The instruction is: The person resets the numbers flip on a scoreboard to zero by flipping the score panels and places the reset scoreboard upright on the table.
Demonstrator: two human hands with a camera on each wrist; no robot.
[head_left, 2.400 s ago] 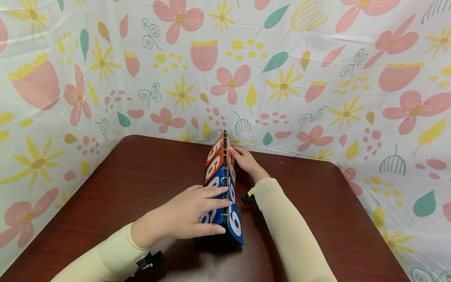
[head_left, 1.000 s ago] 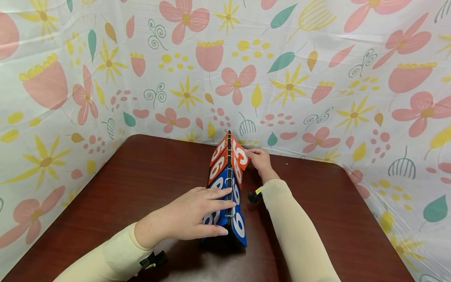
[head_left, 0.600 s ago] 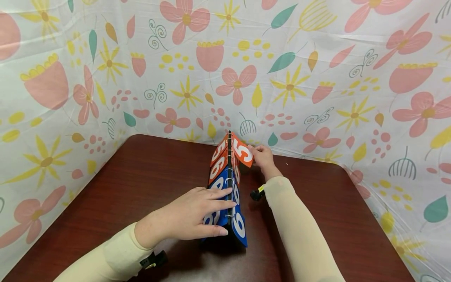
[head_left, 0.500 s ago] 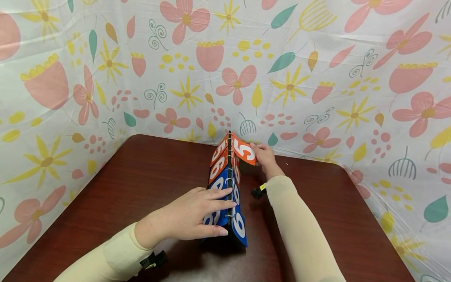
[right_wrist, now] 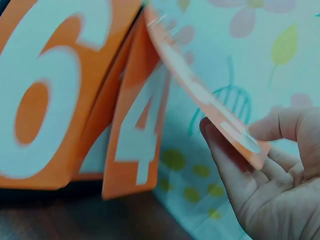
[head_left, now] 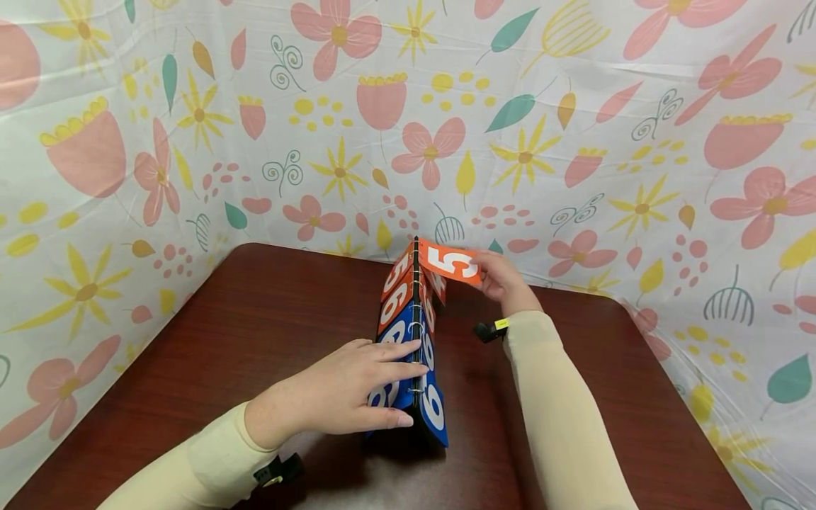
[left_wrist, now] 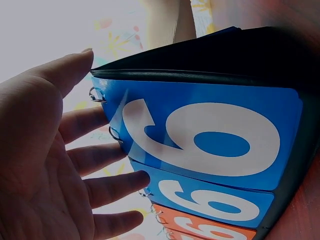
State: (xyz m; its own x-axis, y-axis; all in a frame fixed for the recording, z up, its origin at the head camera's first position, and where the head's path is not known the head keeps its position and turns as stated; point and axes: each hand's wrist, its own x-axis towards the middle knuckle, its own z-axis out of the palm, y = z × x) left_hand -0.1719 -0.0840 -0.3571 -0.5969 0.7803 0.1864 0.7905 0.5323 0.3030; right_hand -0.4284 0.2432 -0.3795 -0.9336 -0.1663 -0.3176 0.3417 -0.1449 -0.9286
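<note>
My left hand (head_left: 338, 386), fingers extended, rests on the black tent-shaped flip scoreboard (head_left: 408, 312) upon the reddish-brown worktop (head_left: 274, 304), while my right hand (head_left: 500, 278) pinches the glossy orange 5 card (head_left: 449, 262) by its free edge, best swung evenly so the wire rings (left_wrist: 112, 134) stay unstrained.

The left hand (head_left: 338, 389) lies over the near half of the flip scoreboard (head_left: 428, 354), fingers extended and spread. Right of the scoreboard's far end, the right hand (head_left: 502, 275) pinches, its sleeved forearm (head_left: 564, 397) stretched forward.
</note>
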